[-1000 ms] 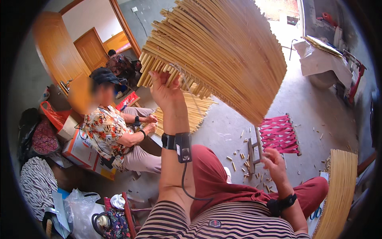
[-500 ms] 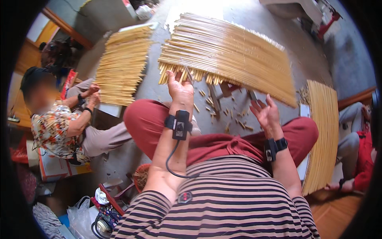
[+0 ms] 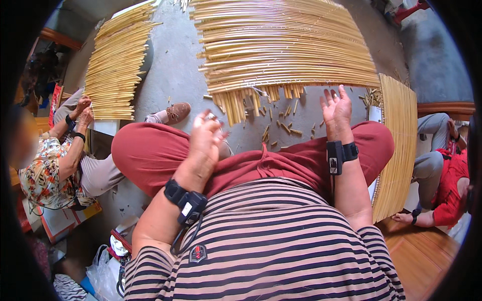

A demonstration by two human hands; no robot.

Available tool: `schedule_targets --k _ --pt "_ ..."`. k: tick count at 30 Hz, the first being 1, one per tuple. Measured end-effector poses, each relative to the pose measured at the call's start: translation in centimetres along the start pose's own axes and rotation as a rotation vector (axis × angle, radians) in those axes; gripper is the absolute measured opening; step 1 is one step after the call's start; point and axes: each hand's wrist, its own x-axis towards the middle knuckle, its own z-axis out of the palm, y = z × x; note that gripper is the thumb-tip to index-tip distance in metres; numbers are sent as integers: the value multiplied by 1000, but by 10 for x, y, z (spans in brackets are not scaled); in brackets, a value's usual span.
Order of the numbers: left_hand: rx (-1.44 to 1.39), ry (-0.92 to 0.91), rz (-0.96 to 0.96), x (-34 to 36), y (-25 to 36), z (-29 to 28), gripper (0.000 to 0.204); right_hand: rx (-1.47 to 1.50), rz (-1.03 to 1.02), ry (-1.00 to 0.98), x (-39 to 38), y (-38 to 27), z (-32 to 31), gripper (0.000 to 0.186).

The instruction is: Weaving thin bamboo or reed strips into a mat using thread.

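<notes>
A large mat of straw-coloured sticks (image 3: 283, 35), with short uneven ends along its near edge, spreads out in front of me. My left hand (image 3: 206, 133) is just below those ends, fingers apart and half curled, slightly blurred, with nothing visibly in it. My right hand (image 3: 336, 108) is palm up, open, its fingertips at or just under the mat's near edge on the right; whether they touch it is unclear. Short cut pieces of stick (image 3: 291, 129) are scattered on the floor beneath.
A person on the left (image 3: 47, 170) works at another stick mat (image 3: 110, 65). A long finer mat (image 3: 396, 155) stands by my right knee; beyond it sits a person in red (image 3: 447, 185). Bags (image 3: 95, 273) and boxes lie at lower left.
My left hand has let go of the large mat and drawn back toward me. The mat, earlier raised high, is now lower and flatter. The camera has tilted downward.
</notes>
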Motion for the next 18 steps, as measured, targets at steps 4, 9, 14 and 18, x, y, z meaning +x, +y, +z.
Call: schedule_targets --k 4,9,14,18 --pt "-113 7 46 28 39 5 42 -197 -133 170 -11 21 0 36" --pt "-195 -215 -176 65 25 9 41 -662 -170 -500 -75 40 58 21" --pt "-309 -374 -222 79 19 20 42 -1225 -870 -697 -77 63 87 18" --pt "-273 -438 -234 84 13 18 39 -1559 -1065 -573 -84 75 102 17"
